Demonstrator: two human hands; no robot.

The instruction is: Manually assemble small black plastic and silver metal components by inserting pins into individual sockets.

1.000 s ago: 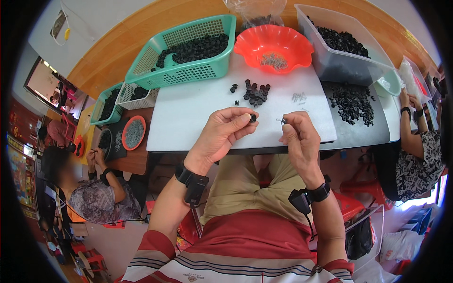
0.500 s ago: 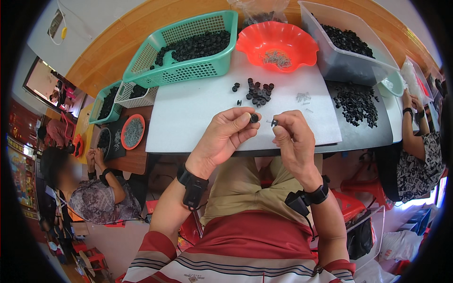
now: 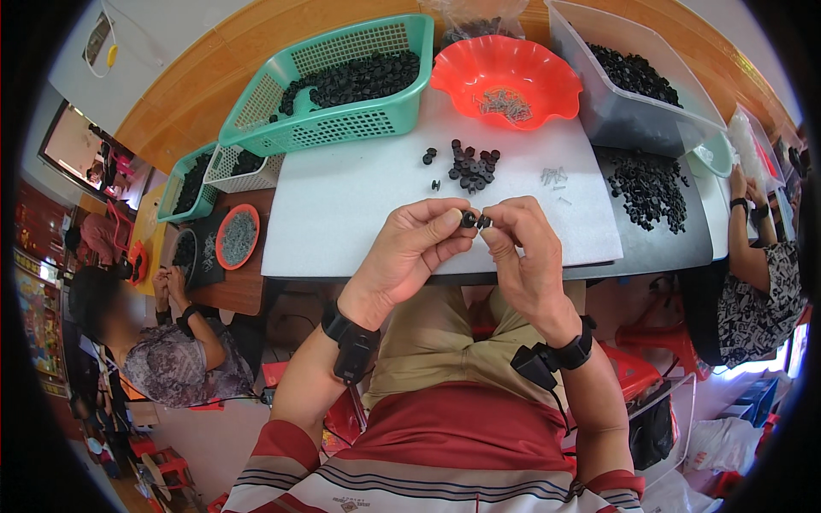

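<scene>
My left hand [image 3: 413, 248] pinches a small round black plastic part [image 3: 468, 220] between thumb and fingers. Close against it, my right hand [image 3: 526, 248] grips another small black part [image 3: 485, 221], and the two parts meet or nearly meet. The screw seen with the right-hand part before is now mostly hidden. Just beyond my hands, on a white foam sheet [image 3: 342, 205], lies a pile of black plastic parts [image 3: 473, 168]. To its right is a small scatter of screws [image 3: 554, 177].
A green basket [image 3: 342, 126] of black parts, a red scalloped bowl [image 3: 547, 77] of screws and a clear bin [image 3: 637, 128] of black parts stand along the back. More black parts [image 3: 647, 192] lie at right. People sit at left [image 3: 184, 368] and right [image 3: 757, 299].
My right hand has moved left, bringing its black part and screw up to the part in my left hand. The left hand has shifted only slightly.
</scene>
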